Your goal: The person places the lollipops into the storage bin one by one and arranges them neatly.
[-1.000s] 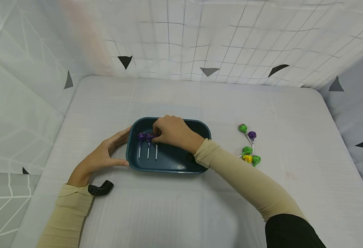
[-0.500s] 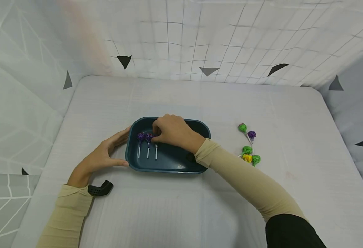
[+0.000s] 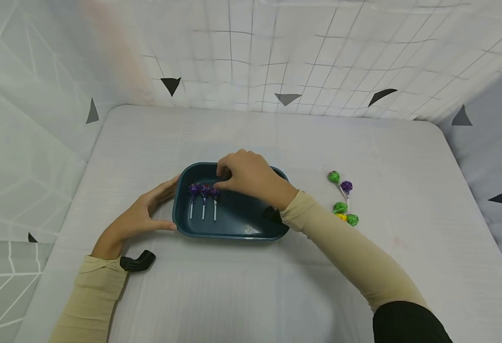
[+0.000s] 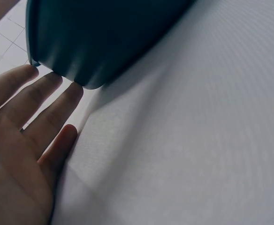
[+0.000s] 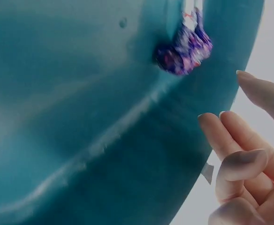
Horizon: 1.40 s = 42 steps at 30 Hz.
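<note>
A dark teal tray (image 3: 229, 236) stands on the white table, with three purple-wrapped lollipops (image 3: 204, 191) side by side at its left end, sticks toward the person. My left hand (image 3: 145, 212) rests its fingertips and thumb against the tray's left end; in the left wrist view straight fingers (image 4: 48, 115) touch the tray wall. Over the tray's far side hovers my right hand (image 3: 251, 176), thumb and index finger apart, nothing between them. The right wrist view shows its fingertips apart from the purple lollipops (image 5: 184, 51).
Right of the tray, several lollipops lie on the table: a green one (image 3: 333, 176), a purple one (image 3: 346, 186), and a cluster with green (image 3: 352, 219) and yellow (image 3: 341, 216) wrappers. White fabric walls with dark triangles surround the table (image 3: 251, 295).
My right hand has let go of the rightmost purple lollipop in the tray and moved up and right, uncovering its head. The left hand has stayed at the tray's end.
</note>
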Tool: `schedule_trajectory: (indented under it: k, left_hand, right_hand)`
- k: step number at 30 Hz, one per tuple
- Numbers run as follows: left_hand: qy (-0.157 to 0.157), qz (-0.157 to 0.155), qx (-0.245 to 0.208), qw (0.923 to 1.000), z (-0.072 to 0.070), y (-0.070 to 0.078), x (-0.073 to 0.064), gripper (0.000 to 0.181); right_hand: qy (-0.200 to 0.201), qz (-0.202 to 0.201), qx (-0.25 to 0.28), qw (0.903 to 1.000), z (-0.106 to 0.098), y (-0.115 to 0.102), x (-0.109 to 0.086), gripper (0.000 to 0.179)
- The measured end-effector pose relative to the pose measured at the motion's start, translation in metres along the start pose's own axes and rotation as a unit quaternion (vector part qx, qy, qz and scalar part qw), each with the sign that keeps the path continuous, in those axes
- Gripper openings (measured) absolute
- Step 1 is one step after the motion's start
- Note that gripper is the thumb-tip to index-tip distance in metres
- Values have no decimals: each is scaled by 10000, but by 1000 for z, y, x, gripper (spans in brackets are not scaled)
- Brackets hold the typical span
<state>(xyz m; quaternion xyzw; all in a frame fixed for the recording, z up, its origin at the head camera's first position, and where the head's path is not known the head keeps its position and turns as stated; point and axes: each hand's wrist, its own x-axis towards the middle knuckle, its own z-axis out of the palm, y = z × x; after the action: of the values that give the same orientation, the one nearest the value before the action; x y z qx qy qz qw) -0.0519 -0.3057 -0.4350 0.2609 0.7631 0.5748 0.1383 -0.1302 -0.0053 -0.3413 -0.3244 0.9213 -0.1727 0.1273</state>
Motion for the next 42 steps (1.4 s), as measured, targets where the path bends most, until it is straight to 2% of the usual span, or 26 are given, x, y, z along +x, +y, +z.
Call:
schedule_trajectory:
  k: [9, 17, 27, 42]
  left_hand:
    - [-23, 81, 19, 10000, 0, -1, 1, 119]
    - [-25, 74, 34, 10000, 1, 0, 0, 118]
    - [-37, 146, 100, 9998, 1, 2, 0, 118]
    - [-22, 136, 196, 9997, 1, 2, 0, 118]
  right_hand:
    - [472, -18, 316, 9984, -21, 13, -19, 30]
    - [593, 327, 510, 9964, -34, 26, -35, 27]
    - [1027, 777, 730, 9890, -50, 48, -62, 26]
    - [1438, 1059, 875, 9800, -53, 82, -94, 21]
